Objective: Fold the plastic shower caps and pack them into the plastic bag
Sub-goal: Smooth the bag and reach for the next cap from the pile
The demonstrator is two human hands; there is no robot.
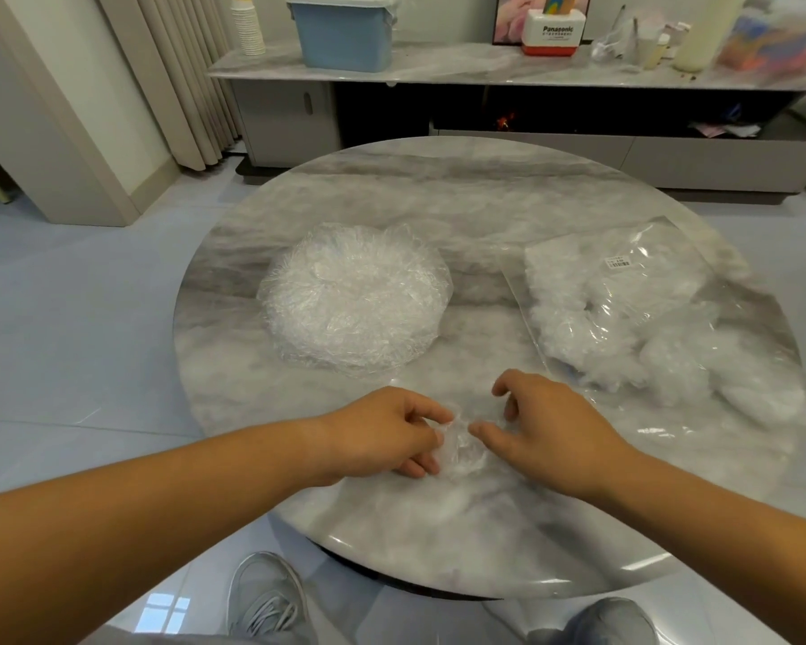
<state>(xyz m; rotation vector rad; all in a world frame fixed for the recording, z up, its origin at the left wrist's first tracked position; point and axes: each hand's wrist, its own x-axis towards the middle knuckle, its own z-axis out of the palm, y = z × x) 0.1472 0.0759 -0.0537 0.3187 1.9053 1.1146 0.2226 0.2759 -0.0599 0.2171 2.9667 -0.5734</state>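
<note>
Where the round marble desk point(438, 188) carries the work, a stack of shower caps point(354, 295) sits left of centre, well apart from both hands. Nearer the front edge, the left hand point(382, 435) has its fingers curled and pinches the left side of a single crumpled shower cap point(459, 451) lying on the desk. That cap sits directly between the two hands and touches both. The right hand point(550, 430) pinches its right side, thumb against the plastic and fingers bent. Further right, the plastic bag point(624, 295) lies flat, holding bunched caps, near the right hand but not touching it.
</note>
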